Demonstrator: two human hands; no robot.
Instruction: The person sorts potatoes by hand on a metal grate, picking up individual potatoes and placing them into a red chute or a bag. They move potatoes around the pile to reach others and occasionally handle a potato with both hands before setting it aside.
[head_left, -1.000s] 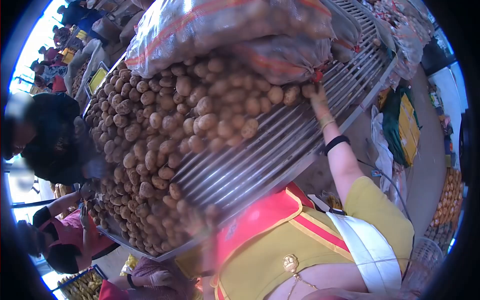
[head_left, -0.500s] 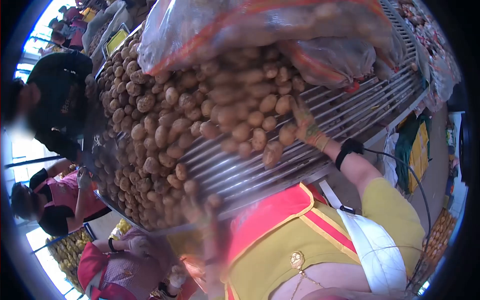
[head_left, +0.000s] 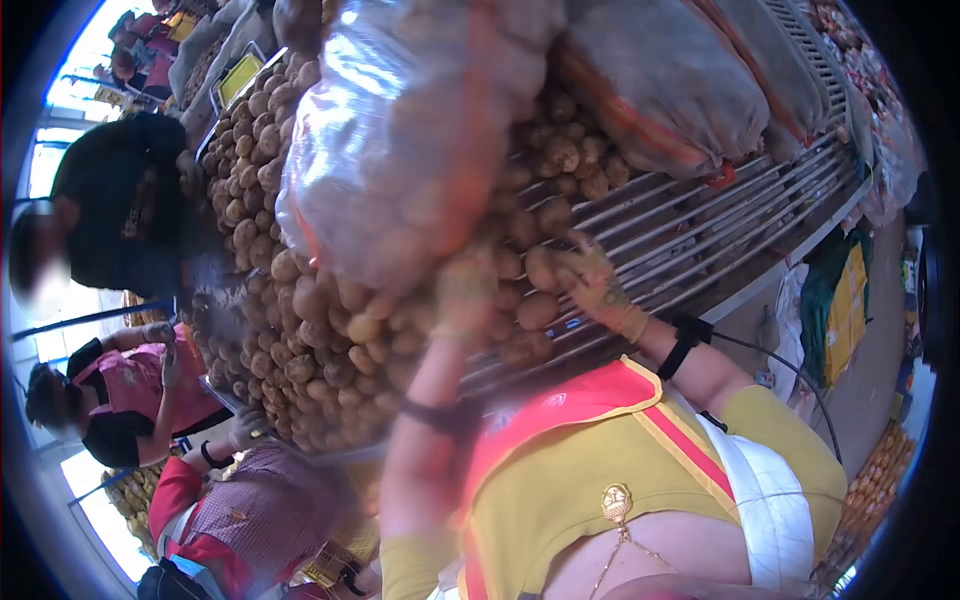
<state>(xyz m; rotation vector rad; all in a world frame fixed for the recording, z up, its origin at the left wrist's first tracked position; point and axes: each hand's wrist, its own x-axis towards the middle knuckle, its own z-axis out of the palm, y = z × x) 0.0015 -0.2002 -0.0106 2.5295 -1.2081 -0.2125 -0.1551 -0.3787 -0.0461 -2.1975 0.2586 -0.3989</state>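
Many brown potatoes (head_left: 310, 300) lie piled on the metal bar rack (head_left: 690, 235). My right hand (head_left: 595, 285), in a yellowish patterned glove, has its fingers apart against the right side of a potato (head_left: 543, 268); more potatoes lie around it. My left hand (head_left: 467, 290), gloved too, is smeared by motion over the middle of the pile, at the lower edge of a large clear plastic bag (head_left: 385, 150) with an orange stripe. Its fingers cannot be made out.
Further filled bags (head_left: 665, 90) lie at the rack's upper right. A person in dark clothes (head_left: 125, 205), one in a pink apron (head_left: 145, 380) and one in a checked garment (head_left: 265, 510) are at the left. A yellow basket (head_left: 238, 78) stands beyond the pile.
The striped bag now hangs lower over the pile. My left hand has moved up from the rack's near edge to the potatoes by the bag. My right hand has shifted slightly left and down.
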